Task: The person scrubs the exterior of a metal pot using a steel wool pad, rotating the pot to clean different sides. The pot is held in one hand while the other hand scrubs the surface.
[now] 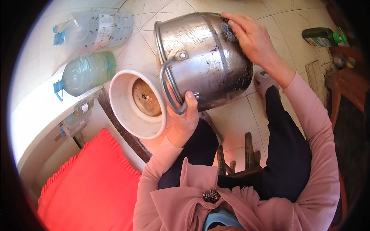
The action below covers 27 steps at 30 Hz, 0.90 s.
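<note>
A large metal cooking pot (199,55) lies tilted on its side before me, its rim to the left and its base to the right. Dark stains and specks mark its wall, most of them near the base. My left hand (183,115) grips the pot at the rim beside its loop handle (166,83), thumb on the outside, with the other fingers partly hidden. My right hand (251,39) presses a grey scouring pad (228,31) against the pot's wall near the base. Just left of the pot, a white plastic bucket (120,106) shows brownish residue at its bottom.
Two large plastic bottles, one clear (78,73) and one in bubble wrap (115,30), lie at the left. A green dish soap bottle (318,37) is at the far right. A red ruffled cushion (92,184) fills the lower left. Wooden stool legs (248,150) stand between my knees.
</note>
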### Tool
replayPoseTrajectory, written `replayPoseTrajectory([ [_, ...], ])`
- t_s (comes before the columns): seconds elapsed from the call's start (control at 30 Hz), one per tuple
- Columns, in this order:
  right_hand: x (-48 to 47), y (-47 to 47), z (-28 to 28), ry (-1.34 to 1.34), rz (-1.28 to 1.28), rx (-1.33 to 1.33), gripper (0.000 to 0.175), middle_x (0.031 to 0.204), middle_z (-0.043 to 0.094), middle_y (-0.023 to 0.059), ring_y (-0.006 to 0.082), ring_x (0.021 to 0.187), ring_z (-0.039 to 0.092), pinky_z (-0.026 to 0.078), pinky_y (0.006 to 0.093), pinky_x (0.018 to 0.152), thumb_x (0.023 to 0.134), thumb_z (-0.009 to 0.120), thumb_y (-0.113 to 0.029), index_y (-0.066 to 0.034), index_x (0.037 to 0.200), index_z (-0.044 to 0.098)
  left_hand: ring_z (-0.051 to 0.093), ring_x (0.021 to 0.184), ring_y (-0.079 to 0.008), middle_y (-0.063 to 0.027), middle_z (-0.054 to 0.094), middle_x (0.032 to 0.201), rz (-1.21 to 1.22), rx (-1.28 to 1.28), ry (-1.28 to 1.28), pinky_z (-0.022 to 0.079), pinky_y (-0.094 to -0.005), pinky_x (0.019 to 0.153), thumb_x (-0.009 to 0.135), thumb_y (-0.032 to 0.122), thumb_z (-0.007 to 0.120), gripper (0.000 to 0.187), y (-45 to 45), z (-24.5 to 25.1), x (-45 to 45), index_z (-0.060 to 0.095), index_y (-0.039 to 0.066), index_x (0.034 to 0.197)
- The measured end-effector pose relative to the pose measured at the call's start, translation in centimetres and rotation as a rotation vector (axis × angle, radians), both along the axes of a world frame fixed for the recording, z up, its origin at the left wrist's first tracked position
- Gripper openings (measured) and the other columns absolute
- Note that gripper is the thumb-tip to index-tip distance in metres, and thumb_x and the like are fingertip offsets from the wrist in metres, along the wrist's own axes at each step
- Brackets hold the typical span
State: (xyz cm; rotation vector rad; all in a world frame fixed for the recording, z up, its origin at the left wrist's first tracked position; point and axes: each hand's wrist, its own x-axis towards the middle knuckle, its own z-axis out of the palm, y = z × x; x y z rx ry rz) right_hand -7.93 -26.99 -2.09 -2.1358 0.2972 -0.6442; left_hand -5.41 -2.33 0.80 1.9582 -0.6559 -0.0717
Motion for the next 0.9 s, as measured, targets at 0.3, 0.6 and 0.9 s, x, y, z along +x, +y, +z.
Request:
replayPoseTrajectory([
  [0.3,-0.1,2.2,0.1,-0.161,0.080,-0.234,0.032,0.112,0.070,0.0202,0.0405,0.110,0.064,0.052,0.0470,0.096,0.089,0.065,-0.006,-0.0008,0.120,0.069,0.058,0.117,-0.0254,-0.0182,0.056,0.132,-0.043,-0.015,0.096,0.047,-0.0372,0.101,0.098,0.015,0.060,0.065,3.1,-2.0,-0.4,0.033,-0.009,0.152],
  [0.6,0.5,3.2,3.2,-0.271,0.272,-0.387,0.034,0.113,0.070,0.0176,0.0367,0.108,0.066,0.052,0.0483,0.099,0.084,0.061,-0.008,0.0009,0.116,0.068,0.061,0.109,-0.0257,-0.0175,0.058,0.125,-0.063,-0.119,0.089,0.050,-0.0375,0.095,0.097,0.015,0.061,0.063,3.2,-3.2,-0.4,0.036,-0.011,0.148],
  [0.9,-0.3,3.6,2.7,-0.244,0.296,-0.413,0.033,0.121,0.069,0.0172,0.0353,0.115,0.066,0.049,0.0476,0.105,0.087,0.059,-0.007,0.0009,0.118,0.067,0.062,0.107,-0.0279,-0.0192,0.058,0.122,-0.092,-0.109,0.060,0.051,-0.0374,0.091,0.096,0.013,0.062,0.061,3.8,-3.5,0.0,0.039,-0.011,0.146],
])
